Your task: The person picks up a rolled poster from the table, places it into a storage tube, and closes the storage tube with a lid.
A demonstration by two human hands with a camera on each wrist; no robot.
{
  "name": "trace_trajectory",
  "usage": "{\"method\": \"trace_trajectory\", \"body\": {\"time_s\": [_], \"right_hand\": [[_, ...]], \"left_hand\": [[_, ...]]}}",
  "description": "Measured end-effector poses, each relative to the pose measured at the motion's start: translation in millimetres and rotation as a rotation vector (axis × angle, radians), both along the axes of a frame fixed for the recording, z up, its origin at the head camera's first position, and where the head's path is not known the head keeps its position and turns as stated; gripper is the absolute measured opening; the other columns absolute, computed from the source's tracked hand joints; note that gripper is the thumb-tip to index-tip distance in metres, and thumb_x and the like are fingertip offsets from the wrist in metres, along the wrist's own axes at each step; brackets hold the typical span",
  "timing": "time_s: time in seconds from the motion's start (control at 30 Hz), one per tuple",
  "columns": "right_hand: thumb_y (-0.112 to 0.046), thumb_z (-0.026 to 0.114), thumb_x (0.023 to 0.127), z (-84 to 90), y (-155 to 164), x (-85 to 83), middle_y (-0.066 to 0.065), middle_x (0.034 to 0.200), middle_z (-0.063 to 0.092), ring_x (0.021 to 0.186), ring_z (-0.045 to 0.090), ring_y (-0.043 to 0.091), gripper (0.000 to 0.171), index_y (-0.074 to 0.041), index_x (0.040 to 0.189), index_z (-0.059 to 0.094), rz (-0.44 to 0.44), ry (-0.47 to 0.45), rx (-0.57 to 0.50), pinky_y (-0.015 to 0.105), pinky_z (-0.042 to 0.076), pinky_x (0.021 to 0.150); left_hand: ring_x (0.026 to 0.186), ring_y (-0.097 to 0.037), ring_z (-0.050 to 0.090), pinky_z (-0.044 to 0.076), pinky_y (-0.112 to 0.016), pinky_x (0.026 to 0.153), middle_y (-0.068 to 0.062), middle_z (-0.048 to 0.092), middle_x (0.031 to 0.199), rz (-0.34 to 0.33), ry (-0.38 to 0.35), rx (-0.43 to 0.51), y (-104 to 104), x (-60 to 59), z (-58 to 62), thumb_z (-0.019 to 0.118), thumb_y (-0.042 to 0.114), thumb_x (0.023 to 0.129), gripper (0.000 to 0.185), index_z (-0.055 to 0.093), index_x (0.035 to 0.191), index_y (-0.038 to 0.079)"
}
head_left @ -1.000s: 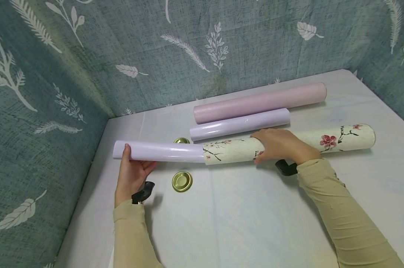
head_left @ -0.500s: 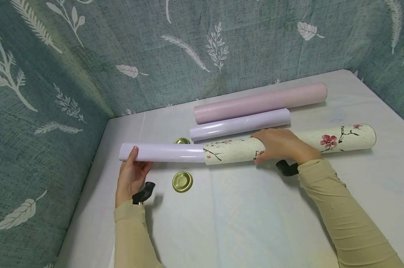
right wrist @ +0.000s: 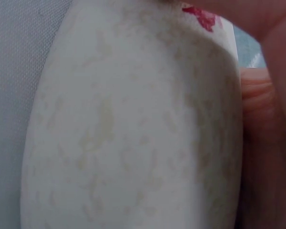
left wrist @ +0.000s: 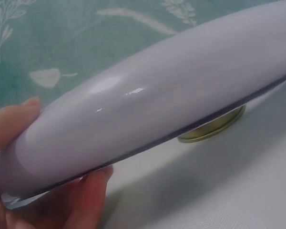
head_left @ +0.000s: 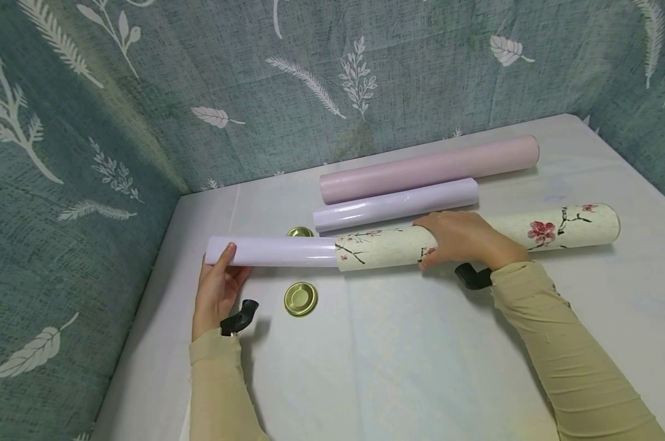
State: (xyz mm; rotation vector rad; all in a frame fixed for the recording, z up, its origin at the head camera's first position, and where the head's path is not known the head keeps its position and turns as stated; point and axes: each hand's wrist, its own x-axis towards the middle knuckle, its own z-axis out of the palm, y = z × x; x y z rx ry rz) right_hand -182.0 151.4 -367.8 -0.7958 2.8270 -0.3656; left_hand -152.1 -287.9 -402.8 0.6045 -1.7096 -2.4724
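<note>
Near its outer end, a glossy pale-lilac paper roll (head_left: 277, 252) is gripped by my left hand (head_left: 218, 291), thumb in front and fingers underneath. The roll's right end sits inside the open left mouth of a cream cardboard tube (head_left: 373, 248) printed with plum blossoms. Over the middle of this tube, my right hand (head_left: 459, 240) holds it from above, thumb on the near side. The left wrist view shows the roll (left wrist: 148, 90) with a dark edge line along its underside. In the right wrist view the tube (right wrist: 128, 124) fills most of the picture.
Behind lie a second lilac paper roll (head_left: 395, 204) and a pink tube (head_left: 428, 169), side by side. One gold round lid (head_left: 300, 299) rests in front of the held roll; another gold lid (head_left: 299, 232) is partly hidden behind it. Leaf-patterned green cloth (head_left: 310, 86) walls the table.
My left hand has moved right, pushing the lilac roll further into the blossom tube, so less of the roll shows. The right hand and the tube have stayed in place.
</note>
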Motion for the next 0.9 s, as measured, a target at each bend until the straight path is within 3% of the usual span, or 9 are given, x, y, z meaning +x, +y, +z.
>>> {"method": "trace_trajectory", "body": {"time_s": [0.5,0.73,0.9], "right_hand": [[-0.055,0.073,0.06,0.2,0.8,0.2,0.009,0.123,0.052,0.11,0.048,0.029,0.084,-0.011,0.127,0.048,0.004,-0.004,-0.01,0.048,0.04,0.084],[-0.055,0.073,0.06,0.0,1.0,0.2,0.009,0.123,0.052,0.11,0.049,0.029,0.084,-0.011,0.127,0.047,0.005,0.002,-0.012,0.048,0.04,0.085],[-0.055,0.073,0.061,0.2,0.9,-0.3,0.009,0.123,0.052,0.11,0.049,0.029,0.084,-0.011,0.128,0.047,0.008,0.003,-0.014,0.047,0.04,0.085]], "left_hand": [[0.111,-0.023,0.047,0.045,-0.035,0.086,-0.007,0.039,0.126,-0.048,0.014,-0.036,-1.5,2.4,-2.6,0.067,0.032,0.079,0.06,0.033,0.127,0.022],[0.109,-0.024,0.048,0.042,-0.039,0.088,-0.01,0.038,0.125,-0.066,0.044,0.011,-2.3,4.3,-0.6,0.058,0.036,0.085,0.053,0.031,0.127,0.02],[0.109,-0.023,0.048,0.042,-0.039,0.088,-0.009,0.037,0.126,-0.086,0.038,-0.004,-2.9,4.3,-0.5,0.058,0.034,0.086,0.052,0.03,0.127,0.018]]}}
